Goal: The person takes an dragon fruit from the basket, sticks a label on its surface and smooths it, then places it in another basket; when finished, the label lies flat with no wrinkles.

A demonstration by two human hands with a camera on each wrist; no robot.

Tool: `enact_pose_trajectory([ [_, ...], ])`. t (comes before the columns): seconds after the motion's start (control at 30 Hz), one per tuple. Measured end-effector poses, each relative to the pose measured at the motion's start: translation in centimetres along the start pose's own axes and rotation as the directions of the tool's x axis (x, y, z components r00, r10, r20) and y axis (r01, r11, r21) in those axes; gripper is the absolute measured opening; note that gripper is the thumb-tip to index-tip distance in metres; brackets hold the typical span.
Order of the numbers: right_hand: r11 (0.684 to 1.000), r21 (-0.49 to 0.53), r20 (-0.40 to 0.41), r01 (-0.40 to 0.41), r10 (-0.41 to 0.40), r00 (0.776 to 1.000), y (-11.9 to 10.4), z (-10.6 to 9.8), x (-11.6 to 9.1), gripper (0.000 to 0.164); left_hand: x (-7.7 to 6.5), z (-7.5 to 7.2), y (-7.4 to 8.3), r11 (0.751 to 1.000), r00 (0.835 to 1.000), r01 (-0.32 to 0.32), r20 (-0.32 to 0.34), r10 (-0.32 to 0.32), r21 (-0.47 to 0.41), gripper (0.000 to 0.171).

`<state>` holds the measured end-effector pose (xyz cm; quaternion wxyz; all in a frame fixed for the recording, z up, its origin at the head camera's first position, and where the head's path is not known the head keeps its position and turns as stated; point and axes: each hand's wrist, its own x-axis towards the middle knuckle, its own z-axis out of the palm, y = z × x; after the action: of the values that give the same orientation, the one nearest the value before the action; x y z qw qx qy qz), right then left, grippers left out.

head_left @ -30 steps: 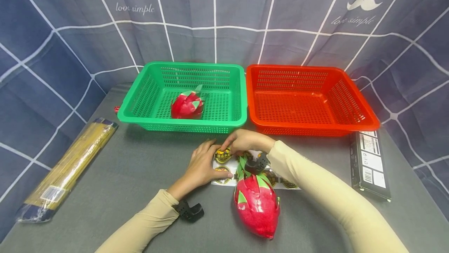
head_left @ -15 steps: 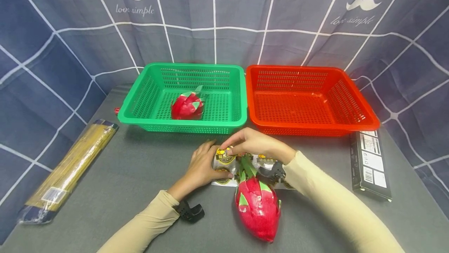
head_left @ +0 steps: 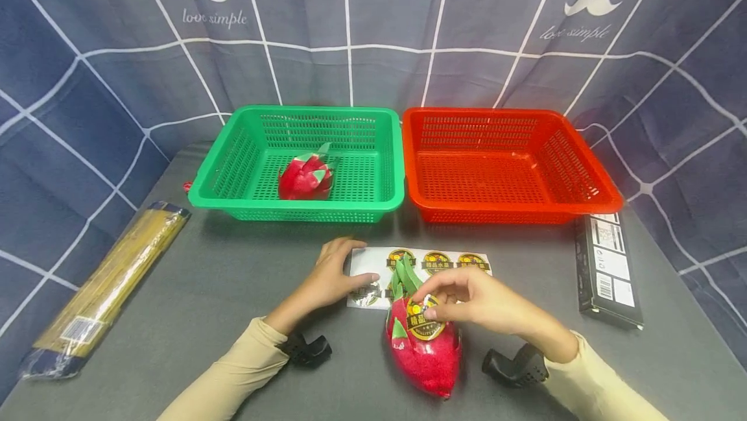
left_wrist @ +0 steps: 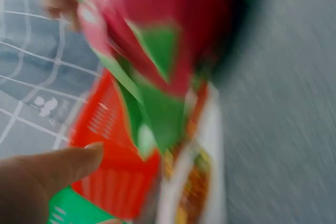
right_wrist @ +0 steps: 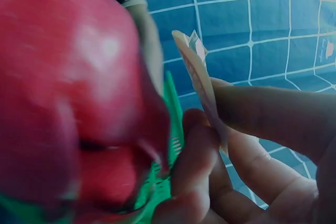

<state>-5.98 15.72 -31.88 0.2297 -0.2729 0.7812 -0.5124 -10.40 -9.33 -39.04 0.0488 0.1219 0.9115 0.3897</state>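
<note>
Auditor: Working left to right, what could go wrong from here?

Inspector: The left hand (head_left: 335,275) has its fingers straight at the left end of the sticker sheet (head_left: 372,260), gripping nothing that shows; should that hand lift, the light sheet could slide. Next along, a dragon fruit (head_left: 423,366) lies on the surface (head_left: 262,259), its top end overlapping the sheet; no hand steadies it, so its rounded body may roll under a push. The right hand (head_left: 487,298) has its fingers pinching a round sticker (head_left: 421,330) just above that fruit; curved, scaly skin could crease the label, or a tacky back could cling to the fingers

Auditor: And the containers?

Inspector: The green basket (head_left: 297,204) holds a second dragon fruit (head_left: 305,178) near its front wall; whether that one is labelled cannot be told. The red basket (head_left: 513,208) stands just to its right, perforated floor in view
</note>
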Motion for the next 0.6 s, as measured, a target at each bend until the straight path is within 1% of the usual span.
enact_pose_trajectory([
  [0.1, 0.999, 0.047, -0.016, 0.024, -0.023, 1.000, 0.9, 0.6, -1.4, 0.021, -0.5, -0.8, 1.2, 0.991, 0.996, 0.083, 0.050, -0.079, -0.103, 0.052],
  [0.17, 0.996, 0.075, -0.032, 0.041, -0.039, 0.999, 1.3, 1.0, -2.2, 0.021, -0.9, -1.2, 2.0, 0.977, 0.986, 0.125, 0.135, -0.102, -0.174, 0.053],
  [0.2, 0.995, 0.089, -0.040, 0.049, -0.046, 0.998, 1.5, 1.1, -2.6, 0.020, -1.2, -1.3, 2.4, 0.967, 0.976, 0.146, 0.190, -0.106, -0.209, 0.054],
  [0.27, 0.992, 0.102, -0.063, 0.070, -0.064, 0.996, 1.7, 1.5, -3.3, 0.021, -1.7, -1.5, 3.0, 0.943, 0.946, 0.187, 0.308, -0.099, -0.274, 0.059],
  [0.3, 0.992, 0.097, -0.078, 0.084, -0.076, 0.994, 1.8, 1.7, -3.6, 0.021, -1.9, -1.4, 3.2, 0.931, 0.926, 0.207, 0.367, -0.088, -0.301, 0.062],
  [0.33, 0.991, 0.094, -0.090, 0.092, -0.084, 0.992, 1.8, 1.8, -3.9, 0.022, -2.2, -1.4, 3.4, 0.918, 0.902, 0.226, 0.427, -0.070, -0.327, 0.063],
  [0.37, 0.990, 0.096, -0.101, 0.102, -0.093, 0.991, 1.9, 2.0, -4.1, 0.022, -2.4, -1.3, 3.5, 0.907, 0.880, 0.240, 0.472, -0.053, -0.345, 0.064],
  [0.43, 0.988, 0.104, -0.114, 0.115, -0.103, 0.988, 1.9, 2.4, -4.5, 0.022, -2.8, -0.9, 3.7, 0.895, 0.848, 0.251, 0.530, -0.018, -0.370, 0.065],
  [0.5, 0.985, 0.111, -0.118, 0.131, -0.118, 0.986, 2.0, 2.8, -4.7, 0.022, -3.1, -0.5, 3.8, 0.886, 0.822, 0.256, 0.569, 0.011, -0.386, 0.066],
  [0.53, 0.983, 0.119, -0.116, 0.142, -0.129, 0.985, 2.0, 3.0, -4.9, 0.022, -3.2, -0.3, 3.8, 0.883, 0.811, 0.262, 0.585, 0.018, -0.390, 0.067],
  [0.6, 0.977, 0.126, -0.117, 0.172, -0.158, 0.981, 2.1, 3.4, -5.0, 0.023, -3.5, 0.2, 3.9, 0.874, 0.799, 0.280, 0.601, 0.017, -0.396, 0.072],
])
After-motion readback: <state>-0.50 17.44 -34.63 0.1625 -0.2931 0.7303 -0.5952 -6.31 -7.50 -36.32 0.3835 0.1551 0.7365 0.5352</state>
